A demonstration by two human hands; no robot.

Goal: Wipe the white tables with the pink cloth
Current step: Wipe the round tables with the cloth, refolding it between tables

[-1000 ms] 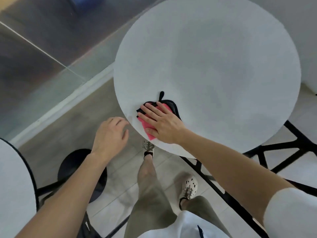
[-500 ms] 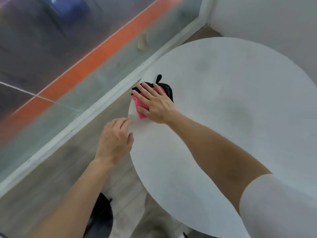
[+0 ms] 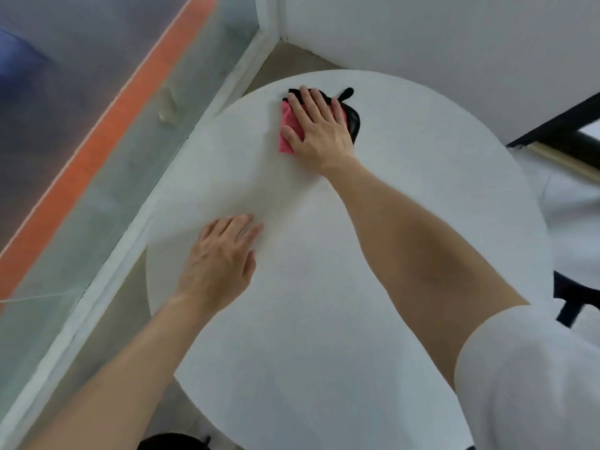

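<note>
Under our right grip (image 3: pixel 319 125), close to the far rim of the counter (image 3: pixel 324 287), lies the pink cloth (image 3: pixel 286 120), pressed flat by straight, spread fingers; nothing is pinched. A second ago that grip worked the rim nearest the glass (image 3: pixel 97 157) on our left. It has since swept the cloth along the edge and away from us, toward the corner where the wall (image 3: pixel 422 43) meets the glass. Our left grip (image 3: pixel 224 254), which hung off the edge a moment back, now lies palm-down on the top, well behind the right grip and nearer our body, fingers loosely extended and holding nothing; we judge it braces us for the longer reach. So the left arc of the rim has likely been covered, while the broad middle and the stretch to the right of the grip seem yet to be wiped. The cloth is folded small: a strip of pink shows on the thumb side of the grip, a black border (image 3: pixel 354 121) bulges out past the little finger, and a black loop (image 3: pixel 345 93) pokes out just beyond it
</note>
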